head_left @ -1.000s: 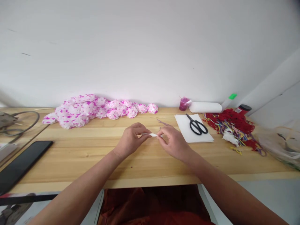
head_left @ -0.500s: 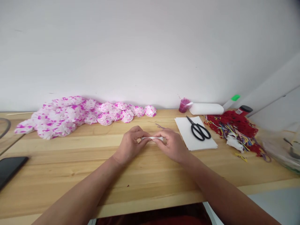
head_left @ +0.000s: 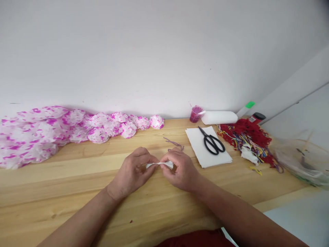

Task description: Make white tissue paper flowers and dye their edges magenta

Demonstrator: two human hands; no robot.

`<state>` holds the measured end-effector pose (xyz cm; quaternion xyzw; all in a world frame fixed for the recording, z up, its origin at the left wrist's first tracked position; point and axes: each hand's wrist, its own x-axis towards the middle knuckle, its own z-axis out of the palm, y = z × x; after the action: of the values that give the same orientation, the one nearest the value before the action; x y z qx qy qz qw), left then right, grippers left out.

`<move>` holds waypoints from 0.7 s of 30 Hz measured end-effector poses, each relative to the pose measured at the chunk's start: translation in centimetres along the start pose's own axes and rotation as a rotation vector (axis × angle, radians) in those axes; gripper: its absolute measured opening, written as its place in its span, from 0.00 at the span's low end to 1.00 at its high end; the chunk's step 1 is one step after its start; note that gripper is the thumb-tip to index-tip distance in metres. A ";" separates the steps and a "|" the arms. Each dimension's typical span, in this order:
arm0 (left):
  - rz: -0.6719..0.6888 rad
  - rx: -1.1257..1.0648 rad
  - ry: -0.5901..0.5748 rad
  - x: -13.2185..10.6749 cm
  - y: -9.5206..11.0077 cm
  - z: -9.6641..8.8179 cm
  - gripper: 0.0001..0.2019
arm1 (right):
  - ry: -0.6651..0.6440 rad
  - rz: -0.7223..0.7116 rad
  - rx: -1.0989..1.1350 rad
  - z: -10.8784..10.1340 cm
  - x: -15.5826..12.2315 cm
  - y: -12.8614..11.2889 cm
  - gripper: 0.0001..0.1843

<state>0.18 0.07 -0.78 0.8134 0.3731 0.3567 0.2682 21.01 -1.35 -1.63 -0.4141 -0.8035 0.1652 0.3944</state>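
Both of my hands meet over the middle of the wooden table (head_left: pixel 77 192). My left hand (head_left: pixel 132 171) and my right hand (head_left: pixel 180 169) each pinch one end of a narrow folded strip of white paper (head_left: pixel 159 164), which spans the small gap between them just above the table. Fingers of both hands are curled closed on it. A short piece of purple thread (head_left: pixel 174 144) lies on the table just beyond my right hand.
Pink-and-white paper flowers (head_left: pixel 64 128) lie in a row along the wall at left. Black scissors (head_left: pixel 211 142) rest on a stack of white paper (head_left: pixel 203 152). Behind: a pink cup (head_left: pixel 195 114), a white roll (head_left: pixel 219 117). A heap of red and coloured threads (head_left: pixel 246 137) lies right.
The view has shifted right and closer; the black phone at left has left the picture. My hands stay pinched on the white strip, now nearer together and nearer to me.
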 end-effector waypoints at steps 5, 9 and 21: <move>-0.003 0.010 -0.011 0.1 0.0 0.1 0.05 | -0.025 0.006 0.052 -0.1 -0.2 -0.2 0.03; 0.020 0.009 -0.030 0.0 0.0 0.3 0.05 | -0.046 -0.011 0.066 -0.5 0.0 -0.3 0.04; -0.364 -0.036 0.330 0.8 -1.2 -0.1 0.07 | 0.101 0.293 -0.331 -4.1 1.6 4.7 0.04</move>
<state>-0.03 1.36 -1.26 0.6586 0.5459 0.4370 0.2779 26.18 2.53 -1.01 -0.5931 -0.7304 0.0658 0.3324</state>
